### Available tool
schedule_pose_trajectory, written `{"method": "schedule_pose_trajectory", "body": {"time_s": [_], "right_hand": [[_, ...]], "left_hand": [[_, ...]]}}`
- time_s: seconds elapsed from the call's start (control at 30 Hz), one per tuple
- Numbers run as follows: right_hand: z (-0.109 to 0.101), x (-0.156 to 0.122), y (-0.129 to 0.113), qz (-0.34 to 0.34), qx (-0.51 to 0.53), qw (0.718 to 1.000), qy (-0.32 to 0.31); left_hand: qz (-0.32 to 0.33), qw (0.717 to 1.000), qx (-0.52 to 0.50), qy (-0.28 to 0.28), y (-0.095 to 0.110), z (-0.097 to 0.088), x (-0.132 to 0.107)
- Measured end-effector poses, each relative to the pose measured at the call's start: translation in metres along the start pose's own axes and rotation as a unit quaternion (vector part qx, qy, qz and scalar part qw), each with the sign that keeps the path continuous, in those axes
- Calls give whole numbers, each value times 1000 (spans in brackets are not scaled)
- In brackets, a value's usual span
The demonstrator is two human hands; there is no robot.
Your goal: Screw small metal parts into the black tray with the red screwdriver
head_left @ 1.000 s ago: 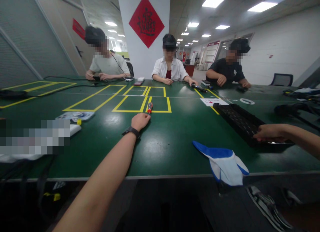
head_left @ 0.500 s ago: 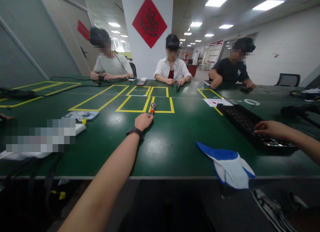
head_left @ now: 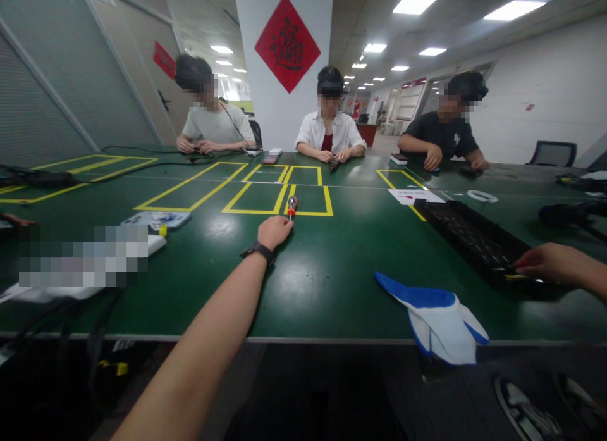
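My left hand [head_left: 275,231] is stretched far out over the green table [head_left: 332,264], closed round a red-handled screwdriver [head_left: 291,206] whose handle end sticks out beyond my fingers, by a yellow taped box. A black watch sits on that wrist. At the right, my right hand [head_left: 545,262] rests with curled fingers on the near end of a long black tray [head_left: 474,238]; what it holds, if anything, is hidden. A blue and white glove [head_left: 439,317] lies at the table's near edge between my arms.
Three people sit along the far side of the table, their hands on small items. Yellow taped rectangles [head_left: 256,194] mark the table middle. A white paper [head_left: 417,195] and a tape ring [head_left: 482,196] lie far right; a packet [head_left: 156,221] and cables lie left.
My right hand has slid toward the near end of the black tray. My left hand has stayed on the screwdriver. The person in white across the table brought both hands together.
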State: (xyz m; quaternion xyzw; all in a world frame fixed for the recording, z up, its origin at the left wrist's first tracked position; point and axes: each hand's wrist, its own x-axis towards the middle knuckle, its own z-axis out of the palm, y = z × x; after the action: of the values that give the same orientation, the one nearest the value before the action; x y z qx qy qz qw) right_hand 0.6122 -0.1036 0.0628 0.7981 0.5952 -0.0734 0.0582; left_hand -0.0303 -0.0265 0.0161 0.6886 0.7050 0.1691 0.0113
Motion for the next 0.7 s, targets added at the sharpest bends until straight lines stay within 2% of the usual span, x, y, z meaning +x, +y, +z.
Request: {"method": "schedule_pose_trajectory", "body": {"time_s": [0.07, 0.2, 0.33, 0.43, 0.47, 0.53, 0.57, 0.6, 0.63, 0.67, 0.7], "right_hand": [[3, 1, 4, -18, -28, 999, 24], [-1, -5, 1, -52, -50, 997, 31], [-8, -13, -23, -47, -15, 995, 89], [-10, -12, -37, -99, 28, 992, 79], [-10, -10, -36, -86, 18, 993, 76], [-11, -5, -26, 11, -19, 998, 58], [-10, -2, -17, 62, -31, 998, 6], [-8, 0, -7, 83, -35, 995, -40], [-6, 3, 4, 88, -31, 994, -60], [-3, 5, 13, 86, -22, 993, -73], [1, 7, 22, 60, -10, 997, -50]], "left_hand": [[-4, 1000, 1, -3, 0, 0, 0], [-4, 1000, 1, 1, 0, 0, 1], [-10, 1000, -3, -3, 0, 1, 1], [-8, 1000, -6, 1, -1, 1, 1], [-7, 1000, -6, 2, -1, 1, 1], [-3, 1000, -7, 2, -1, 0, 1], [-2, 1000, -6, 3, 0, 0, 0], [-1, 1000, -5, 3, 0, -1, 0], [-1, 1000, -4, 1, 1, -2, 0], [-3, 1000, -2, -2, 1, -2, 0], [-6, 1000, -1, -4, 2, -2, 0]]}}
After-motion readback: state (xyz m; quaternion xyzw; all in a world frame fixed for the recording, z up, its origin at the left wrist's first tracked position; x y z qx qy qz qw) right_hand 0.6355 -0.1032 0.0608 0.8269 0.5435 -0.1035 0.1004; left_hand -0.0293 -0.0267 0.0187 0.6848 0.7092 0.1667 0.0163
